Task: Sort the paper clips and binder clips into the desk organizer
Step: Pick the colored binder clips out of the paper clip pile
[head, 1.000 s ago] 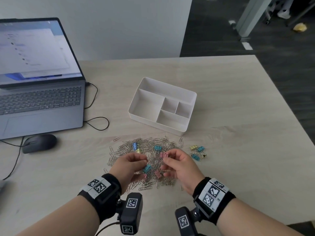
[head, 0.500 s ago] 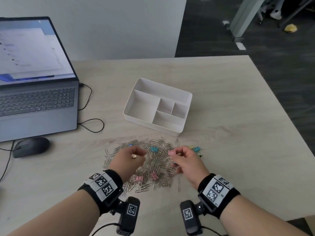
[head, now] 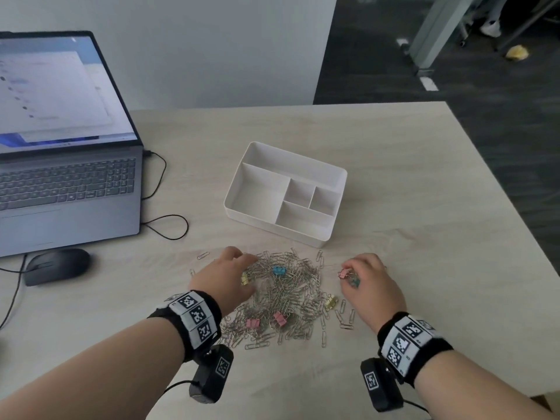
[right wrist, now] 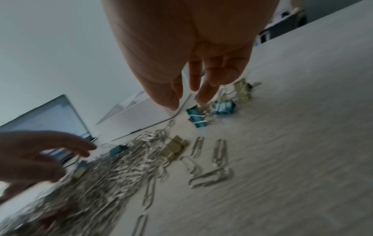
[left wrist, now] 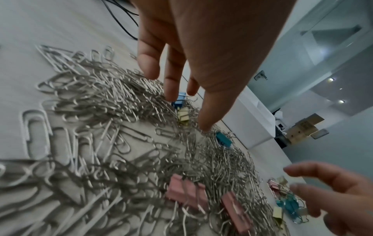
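Observation:
A heap of silver paper clips (head: pixel 285 295) lies on the table in front of the white desk organizer (head: pixel 321 237), whose compartments hold nothing. Blue (head: pixel 278 270), pink (head: pixel 253 322) and yellow (head: pixel 330 301) binder clips are mixed into the heap. My left hand (head: pixel 239 268) reaches into the heap's left side with its fingers straight and spread. Its fingertips (left wrist: pixel 203 126) touch the clips around a yellow binder clip (left wrist: pixel 182 115). My right hand (head: pixel 348 271) is over a small group of binder clips to the right of the heap. One fingertip (right wrist: pixel 201 99) touches a teal clip's (right wrist: pixel 196 119) wire handle. A pink clip (head: pixel 344 273) lies at that hand's fingertips.
An open laptop (head: pixel 60 177) stands at the far left, with a black mouse (head: pixel 57 265) and a looped cable (head: pixel 166 225) beside it. The table's right edge (head: pixel 515 237) drops to a dark floor. Loose paper clips (head: pixel 344 313) lie scattered at the heap's right.
Both hands have moved apart. The right hand carried the pink clip rightward to the binder clip group, and its fingers have opened. The left hand went forward onto the heap, fingers now spread.

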`<state>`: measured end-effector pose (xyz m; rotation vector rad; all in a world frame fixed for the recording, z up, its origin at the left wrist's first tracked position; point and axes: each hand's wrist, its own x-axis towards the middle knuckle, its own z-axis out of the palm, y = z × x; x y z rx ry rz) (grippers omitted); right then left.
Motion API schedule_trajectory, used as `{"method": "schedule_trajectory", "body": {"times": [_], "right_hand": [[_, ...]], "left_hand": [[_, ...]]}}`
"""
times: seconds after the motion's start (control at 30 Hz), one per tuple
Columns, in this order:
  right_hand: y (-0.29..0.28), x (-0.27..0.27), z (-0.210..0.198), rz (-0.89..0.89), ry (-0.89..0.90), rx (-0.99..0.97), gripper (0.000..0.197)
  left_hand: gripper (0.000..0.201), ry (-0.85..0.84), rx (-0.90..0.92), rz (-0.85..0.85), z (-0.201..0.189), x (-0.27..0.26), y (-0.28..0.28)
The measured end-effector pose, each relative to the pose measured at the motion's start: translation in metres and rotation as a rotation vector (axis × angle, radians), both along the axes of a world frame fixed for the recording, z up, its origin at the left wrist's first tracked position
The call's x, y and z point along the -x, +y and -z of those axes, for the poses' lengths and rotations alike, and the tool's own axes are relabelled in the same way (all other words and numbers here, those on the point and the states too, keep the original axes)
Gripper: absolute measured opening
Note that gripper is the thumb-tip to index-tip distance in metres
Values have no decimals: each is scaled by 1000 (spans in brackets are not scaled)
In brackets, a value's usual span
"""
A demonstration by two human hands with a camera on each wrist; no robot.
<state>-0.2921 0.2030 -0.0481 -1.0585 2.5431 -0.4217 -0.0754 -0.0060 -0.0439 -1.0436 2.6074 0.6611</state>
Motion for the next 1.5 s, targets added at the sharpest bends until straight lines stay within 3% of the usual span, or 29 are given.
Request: {"method": "schedule_trajectory", "body": {"times": [0.13,0.3,0.4,0.5,0.73,0.9,1.03,1.17,1.23,1.5], "right_hand": [[-24,-29,-6,-236,-20,-2,23],[-64,-58,0,-351,-55,33,25],[-81,-64,5,-337,-48,32,23],[-88,-66,9,-310,-48,36,15],[-79,-63,9,-171,-148,167,9],[-55,-55,5,-29,-273,235,4],[-33,-48,4,142,-534,217,12],[-27,-51,-10,409,-978,345,3],[-27,-53,-12,487,-1102,427,3],[-13,-49,-9,597,-1265,633,20]], "left_hand": [[20,53,7,19,6,5,-2],[9,116,-66,-10,9,-2,-7],[5,180,-120,-137,5,-12,-9],[8,289,-247,-396,-2,-22,-11],[4,555,-527,-721,-15,-23,-3],[2,611,-670,-779,-16,-21,3],[5,612,-839,-843,-12,-16,9],[6,606,-943,-833,-14,-2,22],[4,608,-951,-790,-17,6,28],[3,569,-912,-699,-13,22,37]]}}
